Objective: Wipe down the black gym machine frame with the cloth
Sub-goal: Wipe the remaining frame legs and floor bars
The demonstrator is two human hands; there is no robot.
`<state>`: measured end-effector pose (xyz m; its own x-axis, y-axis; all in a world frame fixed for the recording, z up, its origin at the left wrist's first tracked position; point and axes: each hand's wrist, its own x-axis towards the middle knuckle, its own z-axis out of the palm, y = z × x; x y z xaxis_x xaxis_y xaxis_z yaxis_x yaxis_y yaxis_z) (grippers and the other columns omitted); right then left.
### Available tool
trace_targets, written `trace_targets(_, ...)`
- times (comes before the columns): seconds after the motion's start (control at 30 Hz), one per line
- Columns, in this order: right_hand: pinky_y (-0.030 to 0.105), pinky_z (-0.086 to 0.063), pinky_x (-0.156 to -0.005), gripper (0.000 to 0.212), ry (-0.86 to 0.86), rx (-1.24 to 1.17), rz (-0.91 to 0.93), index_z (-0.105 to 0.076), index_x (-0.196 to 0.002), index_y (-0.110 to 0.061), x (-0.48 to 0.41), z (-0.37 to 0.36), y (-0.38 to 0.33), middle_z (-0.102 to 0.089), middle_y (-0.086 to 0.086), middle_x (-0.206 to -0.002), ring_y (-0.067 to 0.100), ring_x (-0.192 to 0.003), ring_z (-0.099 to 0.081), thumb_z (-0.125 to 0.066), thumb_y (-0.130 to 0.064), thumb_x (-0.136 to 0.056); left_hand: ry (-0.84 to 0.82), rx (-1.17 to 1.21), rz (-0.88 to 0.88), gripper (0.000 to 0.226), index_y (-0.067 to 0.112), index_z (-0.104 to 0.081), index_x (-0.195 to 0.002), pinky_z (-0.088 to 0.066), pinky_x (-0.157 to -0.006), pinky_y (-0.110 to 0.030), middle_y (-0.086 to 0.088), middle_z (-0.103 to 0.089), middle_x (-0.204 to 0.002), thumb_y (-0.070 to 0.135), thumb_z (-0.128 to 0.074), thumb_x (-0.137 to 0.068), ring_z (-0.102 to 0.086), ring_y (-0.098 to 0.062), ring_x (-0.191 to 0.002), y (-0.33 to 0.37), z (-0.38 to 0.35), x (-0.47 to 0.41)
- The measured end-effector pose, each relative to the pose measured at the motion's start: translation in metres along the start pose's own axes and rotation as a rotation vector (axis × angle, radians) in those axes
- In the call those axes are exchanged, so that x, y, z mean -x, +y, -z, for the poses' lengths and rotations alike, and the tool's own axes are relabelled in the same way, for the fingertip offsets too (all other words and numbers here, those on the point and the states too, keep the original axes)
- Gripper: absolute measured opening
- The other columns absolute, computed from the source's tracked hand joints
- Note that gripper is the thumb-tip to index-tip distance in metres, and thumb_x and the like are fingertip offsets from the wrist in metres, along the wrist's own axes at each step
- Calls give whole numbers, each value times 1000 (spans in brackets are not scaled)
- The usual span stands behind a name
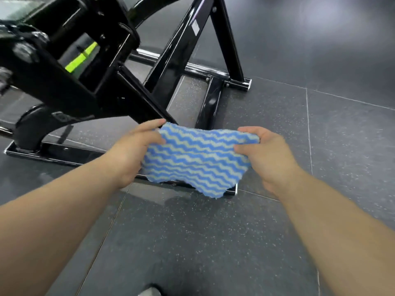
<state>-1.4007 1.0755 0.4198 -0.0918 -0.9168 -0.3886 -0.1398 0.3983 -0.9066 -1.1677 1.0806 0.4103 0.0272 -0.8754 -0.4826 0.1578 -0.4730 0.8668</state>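
A blue and white zigzag cloth (195,159) is stretched in the air between both hands. My left hand (132,152) pinches its left edge and my right hand (267,154) pinches its right edge. The cloth hangs just in front of and below the black gym machine frame (171,60), over the frame's low base bar (64,153). A slanted black strut ends right behind the cloth's upper left corner. The cloth does not touch the frame as far as I can tell.
Dark speckled rubber floor tiles (213,242) spread below and to the right. A cross bar (210,103) joins the rear base rail (213,70). A neon green strip (81,58) shows through the machine at upper left. A shoe tip (149,292) peeks at the bottom edge.
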Motion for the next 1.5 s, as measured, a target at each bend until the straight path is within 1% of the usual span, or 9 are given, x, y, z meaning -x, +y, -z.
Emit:
trace_targets(0.1,37,-55,-72,29,78,168,107,-58,-94,-29,7,-16,11,-66,5,-89,19,-75,-63,-66,-3,-83,83,-575,-137,49,37,-66,-107,-49,-75,-27,-2,-72,-101,17,-76,-63,-64,-15,-82,-18,21,23)
trace_targets(0.23,23,-37,-50,32,3,235,243,-56,-98,-35,35,-49,20,-48,0,-71,12,-56,-42,-50,-4,-89,369,-878,-115,28,20,-61,-89,-45,-69,-30,-4,-64,-84,33,-81,-73,-59,-22,-74,-39,51,63)
trace_targets(0.4,31,-39,-61,26,-175,129,176,-64,-96,-36,85,-94,35,-54,2,-85,18,-67,-47,-46,-18,-98,256,-120,274,29,17,-62,-109,-53,-82,-29,-2,-72,-100,41,-50,-97,-70,-18,-84,-88,76,129)
trace_targets(0.5,37,-55,-73,21,-353,18,4,-64,-104,-25,113,-129,46,-65,3,-92,19,-78,-64,-70,-32,-85,292,113,210,25,20,-58,-122,-54,-88,-37,-1,-72,-110,26,-51,-99,-70,-19,-95,-122,109,171)
trace_targets(0.7,36,-57,-79,44,-557,268,61,-67,-101,-26,169,-235,78,-65,16,-115,21,-100,-66,-69,7,-72,455,491,46,60,37,-52,-123,-57,-61,-26,5,-71,-101,-6,-51,-81,-70,-14,-73,-158,221,247)
trace_targets(0.87,28,-50,-79,41,-528,604,305,-64,-118,-24,228,-370,95,-69,3,-106,19,-90,-64,-64,-6,-81,535,527,16,11,24,-64,-86,-46,-60,-21,8,-67,-75,27,-53,-89,-60,-8,-62,-168,345,295)
trace_targets(1.07,24,-40,-70,16,-404,730,442,-64,-86,-30,290,-541,104,-63,-9,-81,17,-85,-60,-60,-14,-84,685,304,-24,54,29,-58,-115,-49,-66,-26,6,-61,-93,-14,-56,-82,-60,-8,-69,-190,525,347)
trace_targets(1.3,29,-47,-78,27,-396,738,560,-72,-97,-26,304,-689,96,-65,9,-102,23,-91,-63,-54,-40,-83,949,-26,-104,21,27,-67,-88,-42,-69,-24,-4,-65,-85,7,-70,-83,-53,-12,-75,-191,674,360)
trace_targets(1.5,25,-35,-65,15,-502,795,594,-69,-94,-22,282,-792,78,-65,-5,-85,15,-82,-57,-55,-26,-92,1148,-31,-37,15,22,-65,-78,-56,-81,-44,0,-65,-74,27,-52,-74,-61,-21,-72,-182,770,326)
